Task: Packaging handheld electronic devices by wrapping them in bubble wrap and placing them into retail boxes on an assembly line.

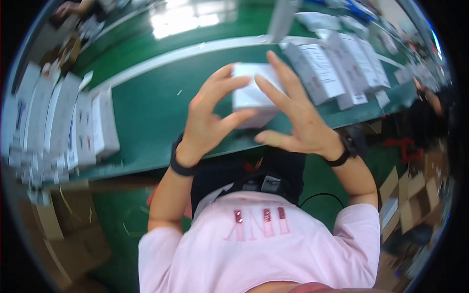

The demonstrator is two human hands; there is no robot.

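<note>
In front of me, over the near part of the green table, is a small white box (256, 93), slightly smeared by motion. My left hand (207, 107) grips it from the left, with the thumb on its near side and fingers over the upper left edge. My right hand (303, 117) curves round its right side. Two of that hand's fingers lie along the top and far right edge, while its thumb reaches out below the near side. The box's underside is hidden.
Long white cartons (61, 117) stand in a row at the left end of the green table (146, 117). More white cartons (337, 68) lie at the right. Brown cardboard boxes (73, 239) are on the floor at left, and open ones (410, 200) at right. Another person's hand (421, 87) shows far right.
</note>
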